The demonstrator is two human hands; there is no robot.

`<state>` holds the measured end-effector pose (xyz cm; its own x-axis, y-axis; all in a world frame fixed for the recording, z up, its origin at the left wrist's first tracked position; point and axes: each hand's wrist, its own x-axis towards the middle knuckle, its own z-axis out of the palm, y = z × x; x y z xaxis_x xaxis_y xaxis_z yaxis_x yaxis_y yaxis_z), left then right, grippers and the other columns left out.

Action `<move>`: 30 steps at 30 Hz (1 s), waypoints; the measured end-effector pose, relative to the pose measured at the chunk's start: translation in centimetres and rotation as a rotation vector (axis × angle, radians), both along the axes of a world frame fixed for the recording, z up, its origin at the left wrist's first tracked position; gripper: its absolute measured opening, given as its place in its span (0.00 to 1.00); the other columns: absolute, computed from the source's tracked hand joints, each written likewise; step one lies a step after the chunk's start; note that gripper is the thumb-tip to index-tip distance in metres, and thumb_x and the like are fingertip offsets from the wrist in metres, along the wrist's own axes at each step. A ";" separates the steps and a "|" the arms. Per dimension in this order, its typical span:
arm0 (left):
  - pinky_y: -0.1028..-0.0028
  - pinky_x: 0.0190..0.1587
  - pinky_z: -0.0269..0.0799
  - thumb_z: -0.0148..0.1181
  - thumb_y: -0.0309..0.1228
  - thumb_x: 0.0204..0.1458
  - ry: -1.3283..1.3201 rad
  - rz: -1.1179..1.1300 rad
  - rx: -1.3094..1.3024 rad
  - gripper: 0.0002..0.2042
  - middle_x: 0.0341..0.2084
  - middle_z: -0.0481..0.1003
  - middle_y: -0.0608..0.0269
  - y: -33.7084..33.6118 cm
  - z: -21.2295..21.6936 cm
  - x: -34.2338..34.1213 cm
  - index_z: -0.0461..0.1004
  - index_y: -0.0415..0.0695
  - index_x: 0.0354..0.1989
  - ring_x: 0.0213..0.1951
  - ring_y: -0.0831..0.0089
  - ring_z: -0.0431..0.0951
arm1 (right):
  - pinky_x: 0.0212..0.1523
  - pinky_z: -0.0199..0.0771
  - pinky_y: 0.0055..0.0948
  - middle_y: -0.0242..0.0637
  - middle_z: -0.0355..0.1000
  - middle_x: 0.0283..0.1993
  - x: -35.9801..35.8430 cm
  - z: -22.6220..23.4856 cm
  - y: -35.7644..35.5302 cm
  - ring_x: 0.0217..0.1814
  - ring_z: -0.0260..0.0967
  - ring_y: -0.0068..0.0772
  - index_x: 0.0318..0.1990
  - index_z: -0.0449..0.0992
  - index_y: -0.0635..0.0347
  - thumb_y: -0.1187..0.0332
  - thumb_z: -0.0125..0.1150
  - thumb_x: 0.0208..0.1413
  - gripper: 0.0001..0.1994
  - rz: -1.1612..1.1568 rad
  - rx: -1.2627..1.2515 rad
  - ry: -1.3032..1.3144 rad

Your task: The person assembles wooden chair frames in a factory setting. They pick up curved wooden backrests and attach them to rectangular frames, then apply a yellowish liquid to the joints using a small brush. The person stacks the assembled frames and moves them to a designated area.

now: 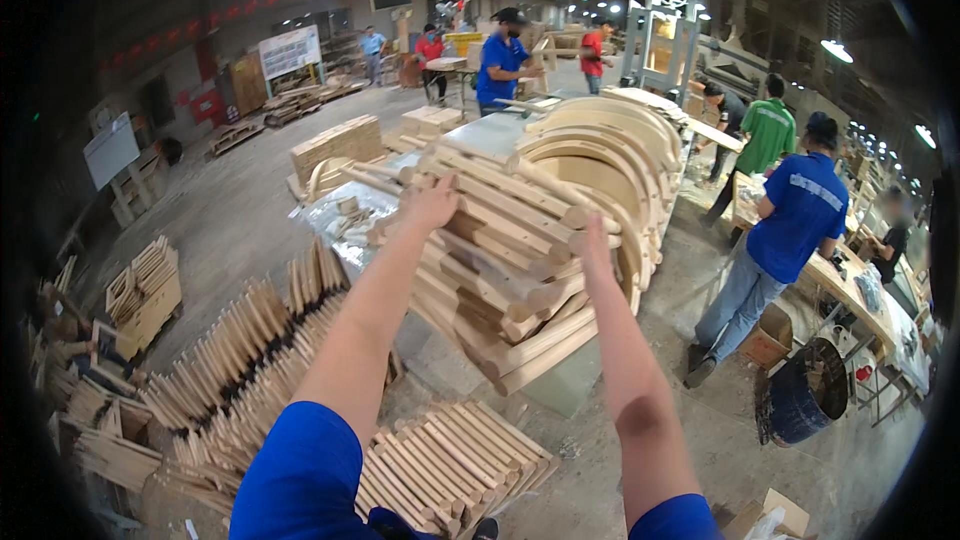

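On the table in front of me lies a heap of pale wooden bars (pixel 500 202), slightly curved with rounded ends. My left hand (pixel 430 204) rests on the far left part of this heap, its fingers spread over the bars. At the heap's right side my right hand (pixel 597 248) is seen edge-on, fingers straight, against the rounded bar ends. Neither hand is wrapped round a bar. Behind and right of the heap stand large curved wooden hoops (pixel 600 130), stacked in a row. Some lower bars are hidden under the upper ones.
Below left, many wooden bars (pixel 240 350) stand in rows on the floor, with another stack (pixel 450 465) near my feet. Clear plastic wrap (pixel 350 230) lies at the table's left. Right are a person in blue (pixel 795 210), a dark bin (pixel 805 392) and a workbench (pixel 850 290).
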<state>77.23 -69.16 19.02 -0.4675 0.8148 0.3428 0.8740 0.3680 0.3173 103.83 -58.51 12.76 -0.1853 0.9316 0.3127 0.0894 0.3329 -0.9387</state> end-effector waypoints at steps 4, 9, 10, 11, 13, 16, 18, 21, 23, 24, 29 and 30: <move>0.46 0.61 0.40 0.43 0.42 0.51 0.181 -0.006 -0.075 0.25 0.63 0.44 0.54 -8.5 -4.7 0.8 0.54 0.56 0.60 0.63 0.45 0.43 | 0.62 0.44 0.34 0.41 0.49 0.64 2.3 -6.2 -8.3 0.66 0.44 0.37 0.60 0.56 0.61 0.55 0.36 0.60 0.25 -0.013 -0.070 0.329; 0.42 0.59 0.38 0.48 0.40 0.51 0.338 -0.331 -0.193 0.22 0.62 0.45 0.55 -29.3 -16.7 4.8 0.60 0.53 0.56 0.64 0.48 0.38 | 0.60 0.45 0.35 0.39 0.51 0.63 11.2 -17.4 -24.8 0.65 0.45 0.36 0.61 0.52 0.60 0.53 0.42 0.58 0.28 -0.051 -0.309 0.318; 0.41 0.59 0.38 0.48 0.40 0.51 0.284 -0.348 -0.252 0.21 0.62 0.45 0.55 -34.5 -18.7 5.1 0.61 0.54 0.55 0.64 0.48 0.38 | 0.59 0.48 0.34 0.40 0.53 0.61 13.1 -20.2 -27.8 0.63 0.49 0.36 0.60 0.53 0.60 0.53 0.42 0.58 0.27 -0.093 -0.314 0.230; 0.41 0.59 0.39 0.48 0.40 0.51 0.223 -0.371 -0.310 0.21 0.62 0.45 0.56 -39.7 -20.7 5.5 0.63 0.55 0.55 0.64 0.48 0.38 | 0.58 0.50 0.34 0.40 0.54 0.60 15.1 -23.5 -30.3 0.61 0.52 0.36 0.59 0.55 0.60 0.54 0.42 0.58 0.26 -0.141 -0.318 0.137; 0.40 0.58 0.40 0.49 0.39 0.50 0.026 -0.209 -0.510 0.20 0.62 0.46 0.55 -51.6 -24.8 6.4 0.64 0.54 0.53 0.63 0.47 0.38 | 0.51 0.58 0.32 0.39 0.60 0.55 18.1 -28.9 -36.6 0.53 0.59 0.35 0.58 0.57 0.60 0.53 0.43 0.57 0.26 -0.079 -0.233 -0.107; 0.37 0.56 0.45 0.51 0.38 0.47 -0.146 0.024 -0.594 0.20 0.61 0.47 0.55 -68.8 -30.0 9.0 0.66 0.53 0.50 0.63 0.48 0.41 | 0.43 0.62 0.30 0.37 0.64 0.50 19.1 -32.5 -46.0 0.46 0.62 0.31 0.57 0.60 0.59 0.52 0.43 0.57 0.25 0.039 -0.399 -0.254; 0.39 0.54 0.49 0.51 0.39 0.46 -0.248 0.130 -0.610 0.18 0.61 0.48 0.57 -78.7 -31.9 11.6 0.68 0.53 0.48 0.62 0.49 0.44 | 0.40 0.62 0.29 0.37 0.64 0.48 19.1 -32.1 -52.7 0.43 0.62 0.29 0.56 0.60 0.58 0.51 0.43 0.57 0.25 0.152 -0.427 -0.285; 0.48 0.54 0.55 0.51 0.38 0.45 -0.511 0.423 -0.596 0.16 0.56 0.59 0.54 -90.1 -34.4 15.5 0.72 0.50 0.44 0.59 0.53 0.54 | 0.37 0.63 0.29 0.36 0.66 0.46 17.9 -31.9 -62.0 0.39 0.64 0.28 0.55 0.61 0.57 0.50 0.42 0.57 0.25 0.208 -0.597 -0.292; 0.55 0.53 0.59 0.50 0.38 0.45 -0.822 0.570 -0.654 0.16 0.50 0.66 0.52 -98.2 -36.2 17.5 0.73 0.47 0.42 0.55 0.55 0.62 | 0.36 0.64 0.29 0.37 0.68 0.43 16.7 -31.8 -68.0 0.37 0.65 0.29 0.54 0.62 0.56 0.49 0.41 0.57 0.25 0.280 -0.784 -0.327; 0.58 0.52 0.61 0.49 0.37 0.45 -0.968 0.643 -0.677 0.16 0.47 0.69 0.51 -102.4 -37.0 18.6 0.74 0.45 0.41 0.52 0.56 0.66 | 0.35 0.64 0.29 0.37 0.69 0.42 15.5 -31.9 -71.2 0.35 0.66 0.29 0.54 0.63 0.56 0.48 0.40 0.57 0.25 0.348 -0.887 -0.355; 0.62 0.49 0.65 0.46 0.37 0.44 -1.021 0.629 -0.959 0.18 0.40 0.73 0.49 -117.3 -38.6 26.0 0.74 0.42 0.41 0.45 0.54 0.72 | 0.34 0.67 0.28 0.39 0.71 0.41 15.4 -31.8 -84.1 0.36 0.68 0.30 0.51 0.66 0.60 0.51 0.42 0.58 0.23 1.033 -0.591 -0.665; 0.62 0.48 0.65 0.46 0.37 0.45 -1.035 0.609 -0.980 0.18 0.41 0.73 0.49 -119.2 -39.2 26.6 0.74 0.42 0.41 0.45 0.54 0.72 | 0.33 0.67 0.28 0.39 0.71 0.41 15.2 -32.1 -85.8 0.36 0.69 0.30 0.50 0.67 0.61 0.52 0.44 0.58 0.22 1.069 -0.561 -0.678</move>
